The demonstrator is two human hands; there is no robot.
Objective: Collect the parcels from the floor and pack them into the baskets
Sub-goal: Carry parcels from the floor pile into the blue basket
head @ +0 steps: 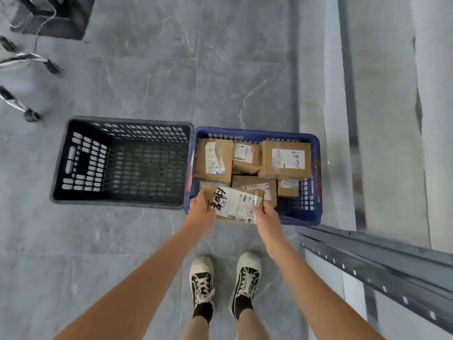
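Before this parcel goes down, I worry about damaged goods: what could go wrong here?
The blue basket already holds several cardboard boxes, so the labelled parcel held by the left hand and right hand may land tilted or slide off the pile. Meanwhile the black basket beside it holds nothing.

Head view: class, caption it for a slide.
Both hands lower a parcel into the blue basket; black basket empty.

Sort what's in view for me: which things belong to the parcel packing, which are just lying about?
Job:
- held parcel, gripped by left hand and right hand
- blue basket with packed parcels
- black basket, no parcels

Lying about:
- chair base with castors
- metal rack
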